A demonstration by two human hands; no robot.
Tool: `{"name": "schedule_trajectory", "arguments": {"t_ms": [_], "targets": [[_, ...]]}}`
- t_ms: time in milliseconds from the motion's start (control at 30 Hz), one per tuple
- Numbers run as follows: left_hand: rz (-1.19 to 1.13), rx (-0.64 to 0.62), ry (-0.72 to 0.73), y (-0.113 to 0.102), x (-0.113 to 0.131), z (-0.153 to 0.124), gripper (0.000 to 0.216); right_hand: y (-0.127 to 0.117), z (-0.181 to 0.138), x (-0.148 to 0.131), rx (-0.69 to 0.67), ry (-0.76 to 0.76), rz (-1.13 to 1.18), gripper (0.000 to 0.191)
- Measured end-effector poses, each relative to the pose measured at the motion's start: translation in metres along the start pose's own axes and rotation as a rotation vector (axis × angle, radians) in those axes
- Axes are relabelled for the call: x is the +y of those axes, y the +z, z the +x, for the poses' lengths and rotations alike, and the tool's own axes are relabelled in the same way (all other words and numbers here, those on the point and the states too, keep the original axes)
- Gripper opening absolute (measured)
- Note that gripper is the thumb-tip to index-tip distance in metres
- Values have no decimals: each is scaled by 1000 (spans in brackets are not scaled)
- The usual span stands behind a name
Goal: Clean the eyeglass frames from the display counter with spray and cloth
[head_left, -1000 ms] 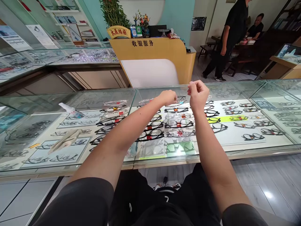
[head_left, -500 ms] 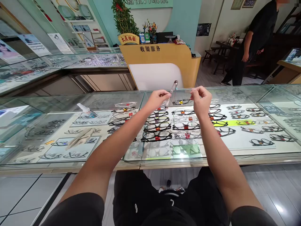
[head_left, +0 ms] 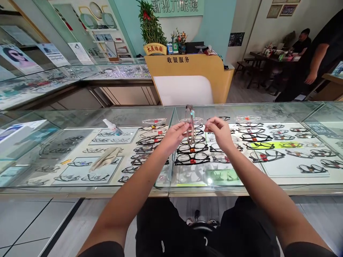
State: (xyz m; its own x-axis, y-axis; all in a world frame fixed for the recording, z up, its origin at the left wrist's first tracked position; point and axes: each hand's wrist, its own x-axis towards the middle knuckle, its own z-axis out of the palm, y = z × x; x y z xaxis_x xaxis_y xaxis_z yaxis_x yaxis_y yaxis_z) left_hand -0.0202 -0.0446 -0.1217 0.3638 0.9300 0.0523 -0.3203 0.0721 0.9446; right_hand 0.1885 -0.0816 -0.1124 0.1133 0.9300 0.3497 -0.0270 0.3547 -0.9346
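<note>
My left hand (head_left: 175, 135) pinches a pair of eyeglasses (head_left: 191, 134) with a pale, clear-looking frame, held edge-on above the glass counter. My right hand (head_left: 220, 132) is a short way to the right, apart from the eyeglasses. Its thumb and fingertips are pressed together, and I cannot make out whether anything thin is between them. Below both hands, rows of dark-framed glasses (head_left: 192, 159) with red and yellow tags lie inside the glass display case (head_left: 187, 192).
On the counter's left stand a white spray bottle (head_left: 112, 126) and a crumpled beige cloth (head_left: 105, 159). Beyond is a wooden cashier desk (head_left: 222, 82) with a plant (head_left: 152, 28). One person (head_left: 318, 60) stands at right; another person (head_left: 301, 44) sits farther back.
Both hands have come lower and nearer to each other. The eyeglasses have turned from slanted to upright, edge-on. My view has shifted, and the standing person has moved to the right.
</note>
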Motion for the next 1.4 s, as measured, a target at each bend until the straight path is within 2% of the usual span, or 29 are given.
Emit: {"name": "schedule_trajectory", "arguments": {"t_ms": [67,233,567,733,1000,1400], "targets": [[36,-49,-34,1,-1,-5,45,4,-4,0,-4,-88,-77,7],[76,-66,-82,-2,-2,-8,49,10,-11,4,-37,-335,-266,14],[156,-59,-80,-4,-6,-8,46,13,-16,11,-70,-548,-516,24],[205,-31,-29,0,-2,-11,45,13,-16,11,-60,-537,-517,23],[243,-1,61,8,6,-16,45,13,-15,3,-79,-426,-398,8],[268,31,123,8,4,-17,37,14,-14,5,-151,-334,-321,7]]}}
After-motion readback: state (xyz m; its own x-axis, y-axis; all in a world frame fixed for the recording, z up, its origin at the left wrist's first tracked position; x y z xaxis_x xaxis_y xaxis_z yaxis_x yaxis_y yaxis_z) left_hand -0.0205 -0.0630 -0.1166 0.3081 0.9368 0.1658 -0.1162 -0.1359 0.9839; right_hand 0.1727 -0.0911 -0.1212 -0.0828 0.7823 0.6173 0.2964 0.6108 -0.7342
